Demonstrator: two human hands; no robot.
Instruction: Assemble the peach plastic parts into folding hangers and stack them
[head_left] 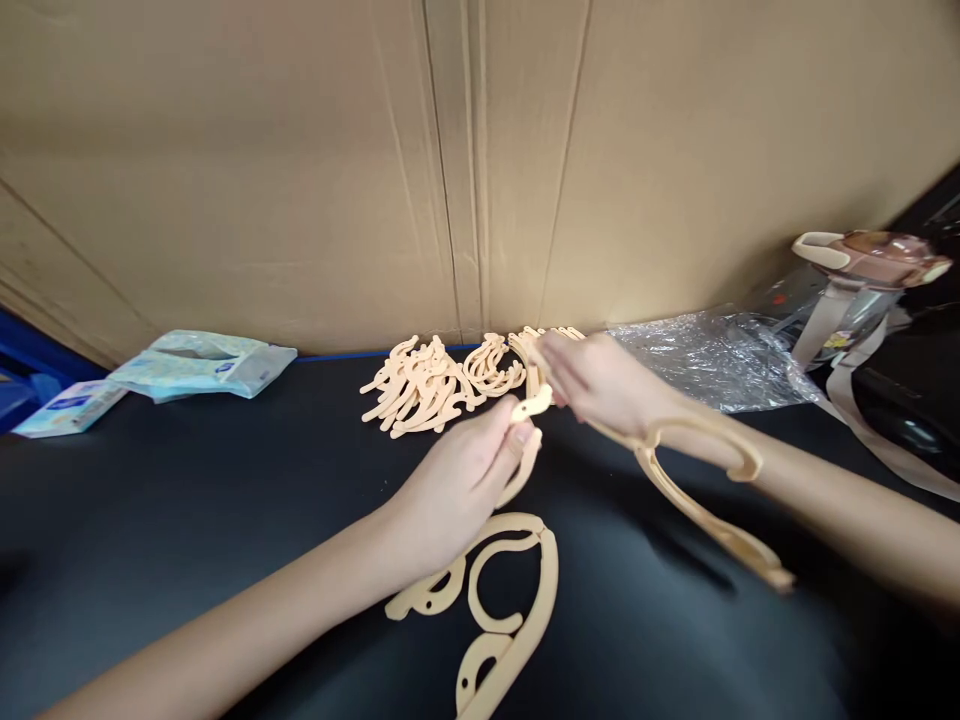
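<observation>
The left hand's [472, 455] fingers grip a curved beige piece [534, 405] at the centre of the frame, while the right hand's [592, 375] fingers, just beside it, are too blurred to tell what they grasp. A beige hanger [690, 505] slants below the right forearm, and another hanger [551, 590] lies at lower centre. Beyond the hands sit a heap of pieces [420, 385], tissue pack [202, 362] at left, and plastic wrap [690, 350] and bottle [862, 255] at right.

I see a brown cardboard wall [262, 180] filling twelve o'clock, creased and seamed vertically; towards nine, a blue frame [34, 345] flanks the black tabletop [187, 520], its surface softly lit.
</observation>
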